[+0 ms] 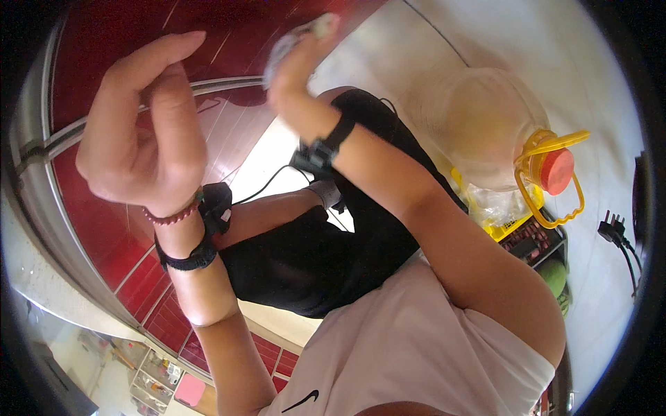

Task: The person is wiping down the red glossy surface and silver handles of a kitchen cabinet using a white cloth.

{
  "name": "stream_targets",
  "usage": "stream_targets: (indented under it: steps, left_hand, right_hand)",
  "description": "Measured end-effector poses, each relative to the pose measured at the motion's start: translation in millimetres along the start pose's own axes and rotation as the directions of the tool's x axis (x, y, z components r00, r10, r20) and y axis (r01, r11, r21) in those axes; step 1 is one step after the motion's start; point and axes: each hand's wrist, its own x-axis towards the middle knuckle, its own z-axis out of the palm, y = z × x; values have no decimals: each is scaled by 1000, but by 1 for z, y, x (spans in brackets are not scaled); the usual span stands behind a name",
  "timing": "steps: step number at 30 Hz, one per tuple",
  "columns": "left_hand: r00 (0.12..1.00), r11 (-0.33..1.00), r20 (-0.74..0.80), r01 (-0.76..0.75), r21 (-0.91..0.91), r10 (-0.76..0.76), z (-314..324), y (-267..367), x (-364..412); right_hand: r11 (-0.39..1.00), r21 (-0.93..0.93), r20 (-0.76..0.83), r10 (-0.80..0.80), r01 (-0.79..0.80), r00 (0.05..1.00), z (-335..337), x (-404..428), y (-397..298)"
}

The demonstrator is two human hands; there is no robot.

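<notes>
My left hand [143, 130] is raised at the left in front of the red glossy panels [125, 78]. Its fingers are loosely bent with gaps between them, and I see nothing in them. At the top centre my right hand [299, 73] is blurred by motion. A whitish-grey, cloth-like thing [278, 54] lies along its fingers, against or close to the red panel; the blur hides exactly what it is. Black straps with small devices circle both wrists, and a beaded bracelet [174, 216] is on the left one.
A large clear plastic jug [489, 125] with a red cap and yellow handle is at the right. Beside it are a yellow basket [507, 229] with clear plastic, a dark rack [559, 244], green round produce [551, 275] and a black power plug [611, 229]. Metal trim [70, 138] edges the panels.
</notes>
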Motion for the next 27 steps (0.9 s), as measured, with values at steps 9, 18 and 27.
stream_targets:
  steps: [9,18,27]
  left_hand:
    - [1000,999,6,6,-47,-5,8,-3,-9]
    - [1000,1000,-15,23,-8,-24,-22,-11,-10]
    - [982,990,127,-143,9,141,24,9,5]
  right_hand:
    - [975,-73,-305,177,-209,936,-37,121,48]
    - [787,148,36,601,-599,799,15,-67,5]
    - [874,178,-274,485,-451,831,-92,166,119]
